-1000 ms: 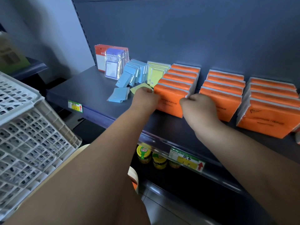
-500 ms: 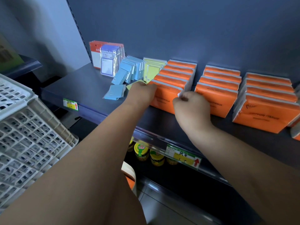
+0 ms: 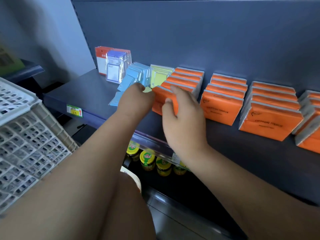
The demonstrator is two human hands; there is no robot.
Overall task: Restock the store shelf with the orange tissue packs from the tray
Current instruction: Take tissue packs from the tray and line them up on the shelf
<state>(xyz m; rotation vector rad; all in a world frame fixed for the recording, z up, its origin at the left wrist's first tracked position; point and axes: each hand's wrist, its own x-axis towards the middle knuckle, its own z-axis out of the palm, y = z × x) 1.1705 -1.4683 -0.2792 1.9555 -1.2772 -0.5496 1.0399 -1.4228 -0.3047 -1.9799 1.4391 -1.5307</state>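
Orange shows between the loosely spread, straight fingers of the right hand across the front tissue pack of the leftmost row on the dark shelf, while the left hand sits at its left edge, fingers curled under, grip unclear.

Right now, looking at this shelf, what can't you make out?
Head view only.
Left hand: fingers hidden behind its back, grip unclear.
Front orange tissue pack: partly covered by the right hand.
Tray: cut off by the left edge, contents unseen.
Rightmost orange packs: cut by the right edge.
Price label: print too small.
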